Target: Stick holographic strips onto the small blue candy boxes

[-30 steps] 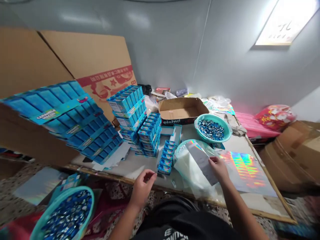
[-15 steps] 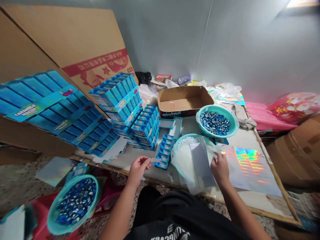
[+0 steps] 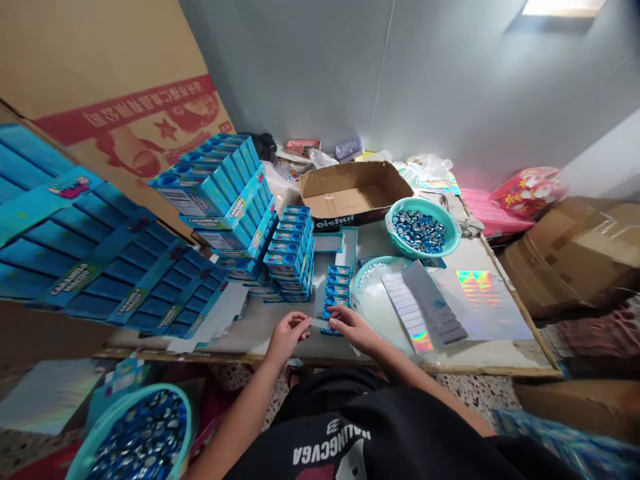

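My left hand (image 3: 289, 339) pinches one end of a thin pale strip (image 3: 319, 323), perhaps a sticker strip. At its other end, the fingers of my right hand (image 3: 354, 328) are closed on the strip. Just beyond the fingers stands a row of small blue boxes (image 3: 338, 291) with round openings, its near end partly covered by my right hand. A teal basin (image 3: 357, 283) with small white pieces is right of the row, under clear plastic. Silvery sheets (image 3: 433, 303) rest partly over that basin, one of them marked with strips.
Stacked blue boxes (image 3: 286, 257) and taller stacks (image 3: 220, 193) rise at the left. A brown carton (image 3: 345, 180) sits at the back. Another teal basin (image 3: 453, 230) holds blue-and-silver pieces, as does a lower basin (image 3: 183, 400). The table's wooden edge (image 3: 225, 358) runs before me.
My right hand has left the silvery sheet and moved left to the strip in my left hand. The sheets lie shifted, with a marked one now showing. The camera view has turned somewhat.
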Action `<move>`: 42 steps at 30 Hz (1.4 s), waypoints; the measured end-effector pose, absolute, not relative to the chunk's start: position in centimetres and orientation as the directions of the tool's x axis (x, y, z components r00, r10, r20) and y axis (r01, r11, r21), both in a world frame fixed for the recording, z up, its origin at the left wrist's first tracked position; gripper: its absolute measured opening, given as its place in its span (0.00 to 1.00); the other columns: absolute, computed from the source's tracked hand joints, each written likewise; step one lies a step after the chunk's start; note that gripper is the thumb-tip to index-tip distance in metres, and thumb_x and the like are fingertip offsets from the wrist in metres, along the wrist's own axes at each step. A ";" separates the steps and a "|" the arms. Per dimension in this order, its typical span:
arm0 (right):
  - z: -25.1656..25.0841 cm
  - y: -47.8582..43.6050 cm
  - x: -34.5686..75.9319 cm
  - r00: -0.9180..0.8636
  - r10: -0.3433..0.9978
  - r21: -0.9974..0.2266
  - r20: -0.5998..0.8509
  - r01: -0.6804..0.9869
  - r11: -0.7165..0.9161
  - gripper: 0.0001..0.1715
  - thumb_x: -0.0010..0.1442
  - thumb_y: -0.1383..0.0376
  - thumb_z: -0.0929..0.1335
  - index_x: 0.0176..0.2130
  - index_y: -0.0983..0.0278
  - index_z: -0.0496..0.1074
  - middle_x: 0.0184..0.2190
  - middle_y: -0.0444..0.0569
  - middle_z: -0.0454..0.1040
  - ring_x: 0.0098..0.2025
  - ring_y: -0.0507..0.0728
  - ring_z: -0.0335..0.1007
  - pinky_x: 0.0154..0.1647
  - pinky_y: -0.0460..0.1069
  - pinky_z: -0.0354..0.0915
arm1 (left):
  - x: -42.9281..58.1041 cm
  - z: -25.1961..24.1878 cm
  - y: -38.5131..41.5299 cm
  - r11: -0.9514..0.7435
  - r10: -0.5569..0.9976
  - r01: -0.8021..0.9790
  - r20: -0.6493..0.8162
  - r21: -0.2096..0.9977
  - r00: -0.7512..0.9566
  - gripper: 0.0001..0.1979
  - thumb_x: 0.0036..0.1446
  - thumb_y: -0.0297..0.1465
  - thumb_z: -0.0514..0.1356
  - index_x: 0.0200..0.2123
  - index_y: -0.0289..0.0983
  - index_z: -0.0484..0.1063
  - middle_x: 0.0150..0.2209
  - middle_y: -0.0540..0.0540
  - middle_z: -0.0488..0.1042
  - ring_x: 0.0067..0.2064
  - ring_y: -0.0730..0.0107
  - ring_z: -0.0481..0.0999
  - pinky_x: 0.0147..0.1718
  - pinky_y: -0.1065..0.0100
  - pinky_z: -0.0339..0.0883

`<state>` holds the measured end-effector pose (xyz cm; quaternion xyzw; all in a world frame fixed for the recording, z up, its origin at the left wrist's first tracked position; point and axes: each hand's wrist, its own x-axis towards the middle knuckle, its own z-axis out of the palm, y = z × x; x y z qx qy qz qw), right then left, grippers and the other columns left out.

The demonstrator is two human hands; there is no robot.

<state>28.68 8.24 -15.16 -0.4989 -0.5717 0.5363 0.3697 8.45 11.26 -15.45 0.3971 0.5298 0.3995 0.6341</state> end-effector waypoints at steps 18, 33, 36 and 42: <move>-15.7 9.7 28.8 -0.117 0.976 -0.930 -0.185 0.343 -0.135 0.12 0.50 0.58 0.73 0.29 0.65 0.75 0.25 0.43 0.72 0.29 0.50 0.63 0.31 0.45 0.57 | 9.8 -17.5 11.8 0.419 0.908 -0.153 -0.412 0.895 0.080 0.26 0.34 0.46 0.73 0.30 0.34 0.72 0.25 0.51 0.73 0.21 0.80 0.65 0.29 0.69 0.72; -15.8 10.7 29.0 -0.083 0.968 -0.970 -0.235 0.080 -0.228 0.29 0.42 0.44 0.75 0.27 0.64 0.67 0.21 0.42 0.69 0.23 0.49 0.61 0.27 0.46 0.56 | 9.7 -16.4 11.8 0.419 0.908 -0.163 -0.409 0.893 0.089 0.26 0.33 0.46 0.73 0.30 0.35 0.71 0.21 0.55 0.68 0.21 0.80 0.63 0.31 0.68 0.73; -16.2 10.4 29.0 -0.069 0.970 -0.963 -0.235 0.153 -0.223 0.29 0.46 0.42 0.72 0.28 0.64 0.68 0.21 0.42 0.68 0.23 0.49 0.60 0.27 0.46 0.56 | 9.7 -16.3 11.8 0.416 0.909 -0.145 -0.405 0.898 0.100 0.26 0.33 0.46 0.73 0.30 0.35 0.71 0.24 0.54 0.71 0.21 0.80 0.65 0.31 0.68 0.73; -15.9 9.7 29.1 0.023 0.983 -0.952 -0.183 0.247 -0.183 0.27 0.58 0.44 0.66 0.29 0.66 0.71 0.24 0.44 0.69 0.30 0.52 0.63 0.32 0.47 0.58 | 10.0 -15.9 11.3 0.401 0.914 -0.131 -0.387 0.906 0.121 0.26 0.32 0.46 0.74 0.29 0.35 0.73 0.27 0.49 0.74 0.29 0.72 0.73 0.31 0.69 0.72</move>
